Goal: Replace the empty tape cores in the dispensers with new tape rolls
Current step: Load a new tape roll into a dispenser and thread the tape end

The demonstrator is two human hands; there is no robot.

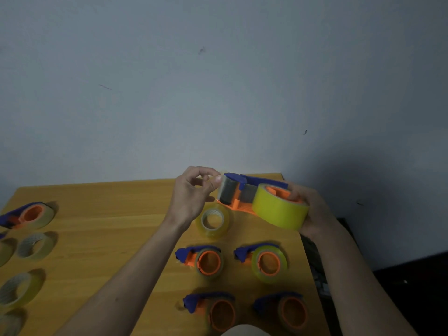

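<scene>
Above the far right part of the wooden table (101,214), the right hand (315,212) grips a blue and orange tape dispenser (244,190) that carries a full yellow tape roll (278,212) on its orange hub. The fingers curl round the roll's right side, and one fingertip shows inside the hub. The dispenser is held off the table, its blue handle pointing toward the right hand and its cutter end pointing left.

The left hand (194,192) is at that cutter end. Its thumb and forefinger are pressed together in a pinch right at the dispenser's tip, apparently on the end of the tape, though the strip itself is too faint to make out. The other fingers are loosely curled.

On the table just below the held dispenser lies a clear tape roll (214,223), flat on its side. Nearer, four more dispensers sit in two rows: one (201,259) with a thin core, one (263,261) to its right with a yellowish roll, and two at the near edge, left (211,309) and right (281,309).

At the far left lies another loaded dispenser (28,215). Near it, loose tape rolls (35,246) run along the left edge toward the near side, partly cut off by the frame.
</scene>
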